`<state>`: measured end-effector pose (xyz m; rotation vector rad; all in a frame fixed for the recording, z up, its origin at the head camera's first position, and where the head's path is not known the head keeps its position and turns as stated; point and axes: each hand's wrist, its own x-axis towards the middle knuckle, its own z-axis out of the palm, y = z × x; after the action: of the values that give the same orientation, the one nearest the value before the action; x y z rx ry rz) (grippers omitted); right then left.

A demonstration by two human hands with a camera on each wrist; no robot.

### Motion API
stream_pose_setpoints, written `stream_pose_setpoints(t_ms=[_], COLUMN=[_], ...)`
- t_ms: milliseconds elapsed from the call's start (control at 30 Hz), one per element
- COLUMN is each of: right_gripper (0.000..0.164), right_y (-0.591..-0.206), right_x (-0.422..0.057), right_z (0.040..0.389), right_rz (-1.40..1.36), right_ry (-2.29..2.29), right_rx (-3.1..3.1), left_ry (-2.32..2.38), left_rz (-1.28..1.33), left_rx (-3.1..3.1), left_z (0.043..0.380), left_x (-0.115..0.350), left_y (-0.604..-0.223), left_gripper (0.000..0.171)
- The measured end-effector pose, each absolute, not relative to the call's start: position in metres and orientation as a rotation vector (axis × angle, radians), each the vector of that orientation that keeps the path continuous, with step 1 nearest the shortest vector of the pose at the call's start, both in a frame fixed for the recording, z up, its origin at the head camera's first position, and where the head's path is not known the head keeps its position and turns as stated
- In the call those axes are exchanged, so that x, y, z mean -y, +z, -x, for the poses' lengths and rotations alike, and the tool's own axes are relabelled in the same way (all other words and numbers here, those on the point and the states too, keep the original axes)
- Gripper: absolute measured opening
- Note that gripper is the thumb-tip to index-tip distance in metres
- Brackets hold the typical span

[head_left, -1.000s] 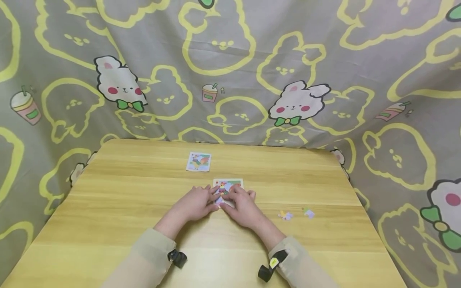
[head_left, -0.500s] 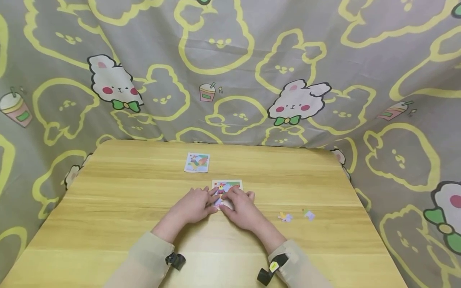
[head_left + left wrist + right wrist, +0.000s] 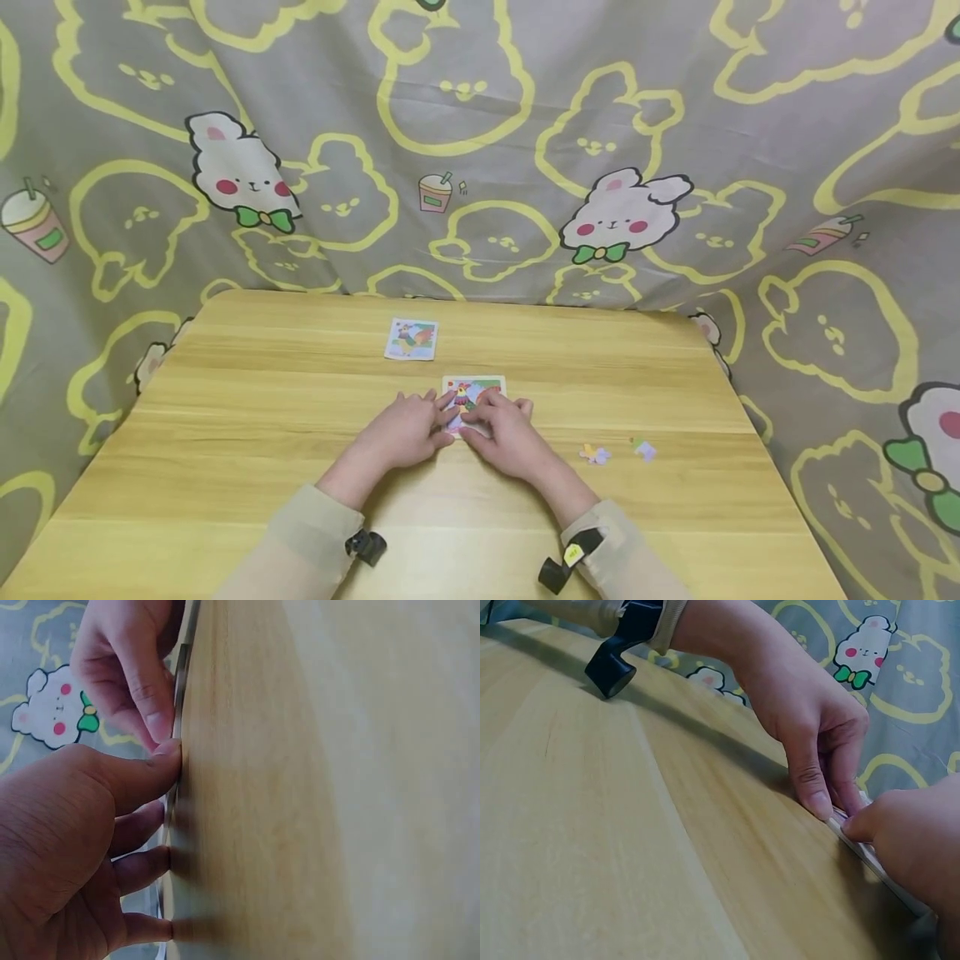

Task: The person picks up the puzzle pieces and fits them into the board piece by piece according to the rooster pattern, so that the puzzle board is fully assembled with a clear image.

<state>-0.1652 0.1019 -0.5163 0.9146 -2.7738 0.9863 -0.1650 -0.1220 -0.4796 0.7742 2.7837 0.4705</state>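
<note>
A small rooster jigsaw puzzle in a white-edged tray (image 3: 491,381) lies on the table, partly covered by both hands. My left hand (image 3: 405,429) is at its left side. In the left wrist view, this hand's fingers (image 3: 142,870) are spread, with the tips at the tray and the thumb along the near edge. My right hand (image 3: 506,435) lies over the lower right of the puzzle, with bent fingers and the thumb at the near edge. I cannot tell whether a piece is between them. Two loose puzzle pieces, one yellow and lilac (image 3: 595,454), one green and lilac (image 3: 643,449), lie to the right.
Beyond the puzzle lies a square picture card (image 3: 412,340) with the same rooster. The wooden table (image 3: 262,375) reaches back to a grey curtain (image 3: 495,100) printed with rabbits and drinks. Black wrist-camera mounts (image 3: 366,547) hang by the cuffs.
Both hands stay on the puzzle with only slight finger shifts. The head view has moved a little; the loose pieces and the card lie as before.
</note>
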Motion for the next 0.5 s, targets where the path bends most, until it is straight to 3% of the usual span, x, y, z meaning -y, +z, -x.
stream_pose_setpoints(t_ms=[500], right_gripper=[0.024], right_y=[-0.5145], right_x=[-0.0948], right_z=[0.1645], right_rz=[-0.724], right_ry=[1.112], right_rx=[2.867], left_ry=[0.422], left_rz=[-0.850], left_rx=[-2.804], left_z=[0.1649], left_x=[0.1231], left_y=[-0.4785], left_gripper=[0.053])
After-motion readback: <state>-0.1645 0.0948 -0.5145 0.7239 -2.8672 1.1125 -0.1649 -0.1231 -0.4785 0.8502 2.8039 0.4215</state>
